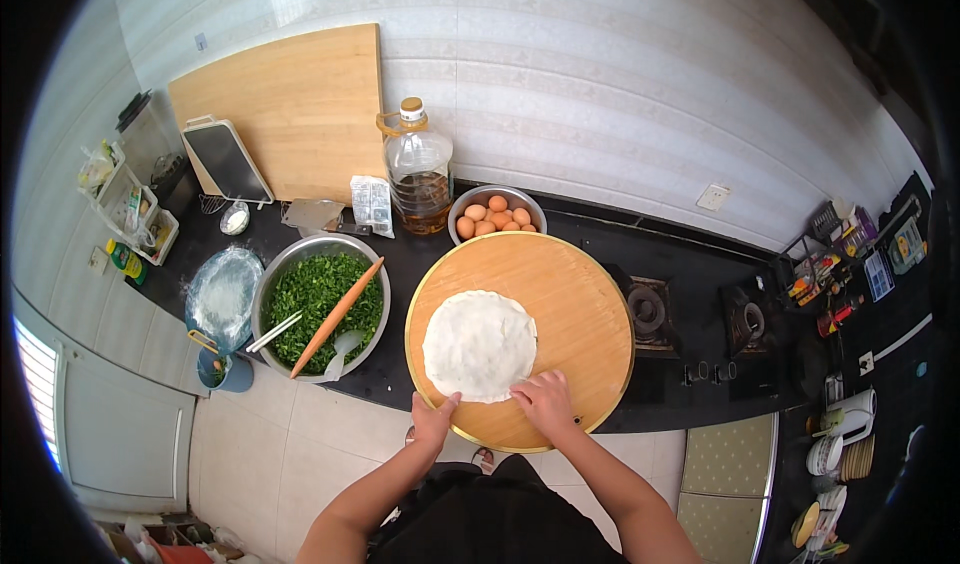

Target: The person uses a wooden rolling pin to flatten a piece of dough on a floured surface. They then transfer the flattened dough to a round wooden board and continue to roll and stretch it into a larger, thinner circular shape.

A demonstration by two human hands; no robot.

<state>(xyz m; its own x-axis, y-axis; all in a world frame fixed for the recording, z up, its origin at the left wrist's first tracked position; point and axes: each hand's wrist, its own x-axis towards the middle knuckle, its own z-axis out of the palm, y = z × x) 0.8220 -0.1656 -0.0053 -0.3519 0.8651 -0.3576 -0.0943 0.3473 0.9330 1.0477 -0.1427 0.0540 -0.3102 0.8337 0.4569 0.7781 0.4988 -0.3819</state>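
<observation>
A round, flat, pale filled dough (pixel 480 346) with a crimped edge lies on a round wooden board (pixel 590 314), left of the board's middle. Dark patches of filling show faintly through it. My right hand (pixel 545 404) is at the dough's near right edge, its fingertips closed together on the rim. My left hand (pixel 432 422) rests at the near left rim of the board, thumb and forefinger spread. Its thumb tip comes close to the dough's edge; its other fingers are mostly hidden.
Left of the board stands a steel bowl (pixel 262 309) of chopped greens, with a rolling pin (pixel 338 316), chopsticks (pixel 273 331) and a spoon (pixel 346 346) across it. Behind are a bowl of eggs (pixel 495 210) and an oil jug (pixel 420 169). Gas burners (pixel 648 309) lie right.
</observation>
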